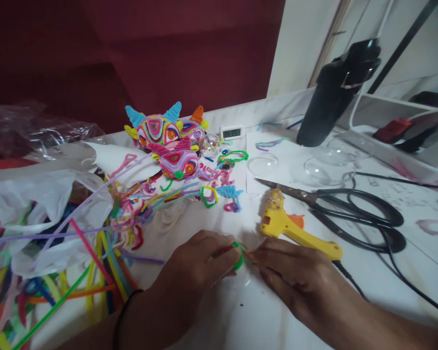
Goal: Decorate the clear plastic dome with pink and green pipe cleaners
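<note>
— Right, pinching a green pipe-cleaner piece (238, 256) between both hands at about six o'clock on the white table (350, 291), just short of the near edge.

— Gripping how?

— Left hand (200, 265) closing narrowly on the coiled green part from the nine o'clock side; right hand (295, 277) nipping the free end at three o'clock, fingertips nearly touching the left's.

— Shaping it well, then?

— Probably by keeping the left pinch firm and turning the end in small, tight bends, staying close to the fingertips so the wire is not kinking. Hard telling how much of the curl is finished, half hiding under the thumb.

— Anything crowding?

— Yellow glue gun (295, 228) lying just beyond the right hand at one o'clock, its cord trailing off to four o'clock; black scissors (350, 206) further out at two o'clock. Loose pipe cleaners (95, 253) spilling in from nine o'clock, finished colourful figures (168, 141) standing at eleven o'clock. Worth keeping the wrist off that gun's nozzle.
</note>
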Tool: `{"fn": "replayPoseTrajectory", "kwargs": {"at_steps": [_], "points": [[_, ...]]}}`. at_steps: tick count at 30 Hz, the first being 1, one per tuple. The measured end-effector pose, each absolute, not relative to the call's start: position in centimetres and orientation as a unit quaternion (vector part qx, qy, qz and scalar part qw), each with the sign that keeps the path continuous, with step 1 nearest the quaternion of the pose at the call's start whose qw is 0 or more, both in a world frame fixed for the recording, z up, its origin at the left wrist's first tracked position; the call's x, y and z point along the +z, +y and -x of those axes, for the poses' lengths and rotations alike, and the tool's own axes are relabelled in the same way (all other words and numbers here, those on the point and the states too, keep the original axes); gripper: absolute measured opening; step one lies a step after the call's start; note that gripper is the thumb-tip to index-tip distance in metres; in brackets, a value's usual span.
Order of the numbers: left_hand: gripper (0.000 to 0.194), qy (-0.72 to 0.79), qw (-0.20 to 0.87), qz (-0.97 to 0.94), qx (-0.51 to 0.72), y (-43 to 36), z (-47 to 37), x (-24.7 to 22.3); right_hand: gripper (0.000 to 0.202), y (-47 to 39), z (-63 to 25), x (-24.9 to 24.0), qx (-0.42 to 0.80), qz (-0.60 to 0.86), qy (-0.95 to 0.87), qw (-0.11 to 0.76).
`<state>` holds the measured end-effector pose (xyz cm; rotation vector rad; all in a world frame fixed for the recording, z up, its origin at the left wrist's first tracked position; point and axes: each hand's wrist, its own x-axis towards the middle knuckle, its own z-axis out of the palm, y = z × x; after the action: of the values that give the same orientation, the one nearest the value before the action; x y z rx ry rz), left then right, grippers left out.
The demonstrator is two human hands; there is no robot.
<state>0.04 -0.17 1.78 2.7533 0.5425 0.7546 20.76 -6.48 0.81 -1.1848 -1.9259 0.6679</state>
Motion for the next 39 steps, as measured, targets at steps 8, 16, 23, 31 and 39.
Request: {"fn": "replayPoseTrajectory", "kwargs": {"at_steps": [8, 16, 23, 31, 39], "points": [[0.022, 0.189, 0.125, -0.939, 0.258, -0.2, -0.1, 1.6, 0.018, -6.8, -20.6, 1.0, 0.249, 0.486, -0.750, 0.373], [0.020, 0.187, 0.096, -0.944, 0.253, -0.4, -0.3, 2.1, 0.032, -7.0, -20.1, 1.5, 0.133, 0.454, -0.808, 0.352], [0.027, 0.161, 0.053, -0.953, 0.251, -0.2, -0.4, 2.2, 0.051, -7.2, -19.8, 1.9, -0.063, 0.423, -0.851, 0.306], [0.030, 0.167, 0.049, -0.954, 0.243, -0.5, -0.8, 3.1, 0.039, -7.5, -19.4, 1.4, -0.098, 0.378, -0.882, 0.264], [0.028, 0.196, 0.025, -0.949, 0.246, -0.5, -0.4, 3.1, 0.025, -6.4, -19.0, 0.6, -0.094, 0.390, -0.872, 0.282]]}}
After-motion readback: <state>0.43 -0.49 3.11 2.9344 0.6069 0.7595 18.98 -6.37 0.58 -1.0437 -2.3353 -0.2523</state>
